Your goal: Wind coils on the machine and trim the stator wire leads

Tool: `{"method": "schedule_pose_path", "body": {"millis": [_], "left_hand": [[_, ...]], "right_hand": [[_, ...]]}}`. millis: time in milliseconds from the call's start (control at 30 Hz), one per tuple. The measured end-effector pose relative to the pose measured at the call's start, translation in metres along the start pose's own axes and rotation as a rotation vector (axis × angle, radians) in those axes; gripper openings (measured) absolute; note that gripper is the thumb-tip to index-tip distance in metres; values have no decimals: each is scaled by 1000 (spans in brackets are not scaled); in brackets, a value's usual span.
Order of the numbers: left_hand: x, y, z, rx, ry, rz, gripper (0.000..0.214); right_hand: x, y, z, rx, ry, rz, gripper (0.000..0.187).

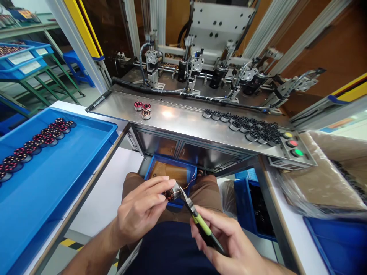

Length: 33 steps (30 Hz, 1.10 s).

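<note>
My left hand [140, 208] pinches a small wound stator coil [172, 192] over my lap, fingers closed around it. A thin copper wire trails from the coil to the right. My right hand [229, 238] grips green-handled cutters [200, 223], whose metal tips touch the coil's edge. Both hands are held low, in front of the steel bench.
A blue tray [71, 179] at left holds a row of wound coils [37, 143]. The steel shelf [183, 122] carries three wound coils [143, 109], several bare stators [246, 128] and a button panel [292, 144]. Winding machinery stands behind. A blue bin [172, 172] sits below.
</note>
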<state>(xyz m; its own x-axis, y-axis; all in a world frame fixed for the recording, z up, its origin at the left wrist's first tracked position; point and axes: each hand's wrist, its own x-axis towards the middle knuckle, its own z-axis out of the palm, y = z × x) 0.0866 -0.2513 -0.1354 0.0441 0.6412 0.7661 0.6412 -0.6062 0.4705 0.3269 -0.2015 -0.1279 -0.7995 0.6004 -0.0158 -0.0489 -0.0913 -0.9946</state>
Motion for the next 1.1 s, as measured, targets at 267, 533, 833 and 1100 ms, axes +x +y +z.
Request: {"method": "schedule_pose_path", "body": {"millis": [267,533,833,1100], "left_hand": [[2,-4,2,0,28,14,61],[-6,-7,1,130,23,43,54],[-18,-15,5,-62,175,-137,60],[-17,-20,12,-1201,339,-851,58]], "right_hand": [[2,-2,-1,-150,126,20,63],[-9,9,-9,28,215,49,66],[-13,20,-11,13,205,109,65],[-18,29,-16,74,231,193,57]]}}
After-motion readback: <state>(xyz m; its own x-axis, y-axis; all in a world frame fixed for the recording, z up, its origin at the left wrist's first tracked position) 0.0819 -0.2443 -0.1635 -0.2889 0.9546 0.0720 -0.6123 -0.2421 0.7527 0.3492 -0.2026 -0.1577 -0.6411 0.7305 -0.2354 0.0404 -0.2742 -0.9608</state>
